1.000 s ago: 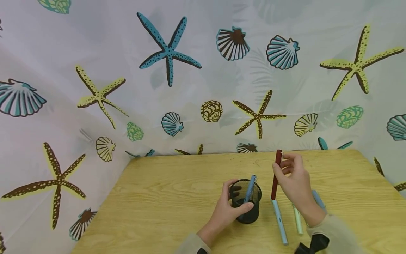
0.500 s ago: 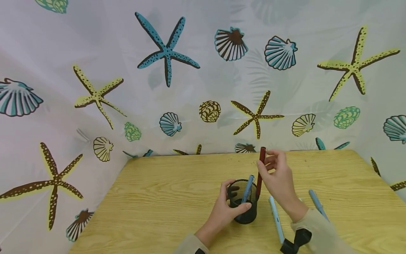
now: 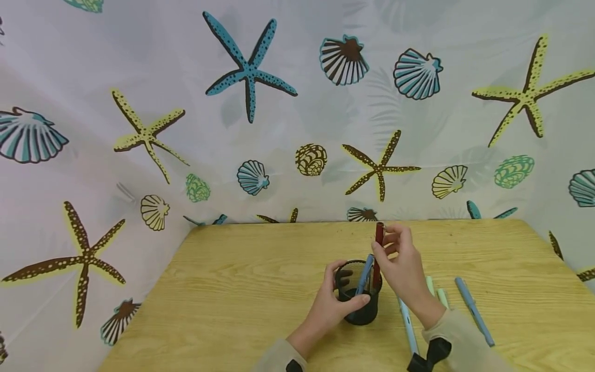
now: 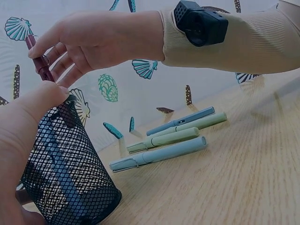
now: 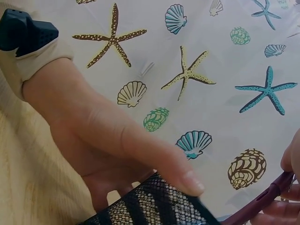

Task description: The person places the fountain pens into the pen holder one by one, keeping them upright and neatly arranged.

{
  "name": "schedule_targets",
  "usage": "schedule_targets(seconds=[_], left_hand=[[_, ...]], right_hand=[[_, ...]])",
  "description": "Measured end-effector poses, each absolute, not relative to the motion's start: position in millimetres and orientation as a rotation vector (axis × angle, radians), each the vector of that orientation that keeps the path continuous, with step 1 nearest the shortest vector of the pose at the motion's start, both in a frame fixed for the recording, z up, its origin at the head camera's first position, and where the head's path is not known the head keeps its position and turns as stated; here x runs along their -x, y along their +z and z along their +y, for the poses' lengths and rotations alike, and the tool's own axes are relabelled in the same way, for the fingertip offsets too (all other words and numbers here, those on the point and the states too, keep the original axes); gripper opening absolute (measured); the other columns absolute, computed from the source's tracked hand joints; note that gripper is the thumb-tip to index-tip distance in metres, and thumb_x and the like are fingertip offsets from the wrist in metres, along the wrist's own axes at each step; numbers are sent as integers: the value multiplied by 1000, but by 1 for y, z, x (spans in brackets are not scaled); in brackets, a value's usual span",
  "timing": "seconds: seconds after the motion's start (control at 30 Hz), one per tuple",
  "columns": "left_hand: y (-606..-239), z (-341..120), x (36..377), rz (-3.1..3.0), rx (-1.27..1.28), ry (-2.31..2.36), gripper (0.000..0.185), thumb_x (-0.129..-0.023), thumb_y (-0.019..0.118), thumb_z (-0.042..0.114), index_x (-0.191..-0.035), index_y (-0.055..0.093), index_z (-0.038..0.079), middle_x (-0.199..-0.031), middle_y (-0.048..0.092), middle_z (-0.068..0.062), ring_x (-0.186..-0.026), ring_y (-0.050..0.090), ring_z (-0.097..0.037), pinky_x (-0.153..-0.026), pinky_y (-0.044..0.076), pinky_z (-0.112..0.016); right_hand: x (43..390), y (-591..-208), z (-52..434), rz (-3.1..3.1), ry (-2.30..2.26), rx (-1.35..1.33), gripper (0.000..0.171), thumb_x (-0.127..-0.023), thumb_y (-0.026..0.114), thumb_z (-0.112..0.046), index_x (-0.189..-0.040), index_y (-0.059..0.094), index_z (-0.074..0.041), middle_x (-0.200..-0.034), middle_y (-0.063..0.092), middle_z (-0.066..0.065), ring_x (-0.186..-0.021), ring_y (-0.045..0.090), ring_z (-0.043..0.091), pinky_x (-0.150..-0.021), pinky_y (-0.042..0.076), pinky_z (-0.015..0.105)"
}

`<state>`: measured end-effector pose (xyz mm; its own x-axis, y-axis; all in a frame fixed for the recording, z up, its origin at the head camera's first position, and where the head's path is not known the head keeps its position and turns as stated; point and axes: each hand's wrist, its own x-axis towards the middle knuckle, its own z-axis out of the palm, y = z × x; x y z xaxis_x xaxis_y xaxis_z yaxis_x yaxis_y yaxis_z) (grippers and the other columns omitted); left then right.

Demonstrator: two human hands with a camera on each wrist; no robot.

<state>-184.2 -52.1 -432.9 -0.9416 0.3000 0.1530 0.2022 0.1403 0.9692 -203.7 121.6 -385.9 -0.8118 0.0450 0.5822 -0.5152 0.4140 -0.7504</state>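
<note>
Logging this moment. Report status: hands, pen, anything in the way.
Left hand grips mesh cup. Right hand pinches red pen, tip inside the cup. Blue pen already in cup beside it; nothing blocking. Four pens on table.

Dark red pen (image 3: 378, 253) upright, lower end inside black mesh cup (image 3: 359, 305) on table

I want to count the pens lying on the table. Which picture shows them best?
The left wrist view: all four pale blue and green plastic pens lie there side by side, unhidden. The head view shows them too, but the right hand and sleeve cover parts of them. The right wrist view shows none of them.
</note>
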Motion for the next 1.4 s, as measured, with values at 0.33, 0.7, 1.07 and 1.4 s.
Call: schedule_targets(seconds=[0.33, 0.7, 1.07, 1.4], left_hand=[[-432, -52, 184, 2325, -529, 1927, 73, -81, 73, 28, -138, 29, 19, -132, 43, -17, -119, 42, -36, -91, 37, -50], [-440, -48, 192, 2319, -505, 1942, 73, -80, 73, 25, -139, 28, 21, -131, 44, -15, -119, 42, -34, -91, 37, -52], [-463, -48, 203, 2338, -507, 1938, 77, -80, 74, 28, -140, 26, 28, -131, 43, -10, -116, 43, -33, -88, 40, -52], [-456, -48, 199, 2334, -493, 1933, 74, -80, 73, 29, -138, 27, 29, -130, 44, -11, -117, 42, -33, -87, 40, -53]], right_hand=[[201, -403, 126, -2176, 1389, -394, 38, -88, 64, -10, -119, 42, -3, -94, 57, 10, -72, 56, 18, -59, 48, 26], [198, -410, 132, -2292, 1366, -353, 38, -88, 65, -18, -119, 45, -7, -96, 54, 7, -74, 55, 18, -57, 47, 29], [196, -414, 145, -2372, 1328, -273, 37, -91, 62, -21, -119, 47, -4, -97, 55, 11, -75, 56, 20, -56, 46, 30], [195, -417, 159, -2419, 1332, -245, 40, -92, 60, -29, -120, 48, -4, -96, 56, 9, -76, 56, 21, -57, 46, 31]])
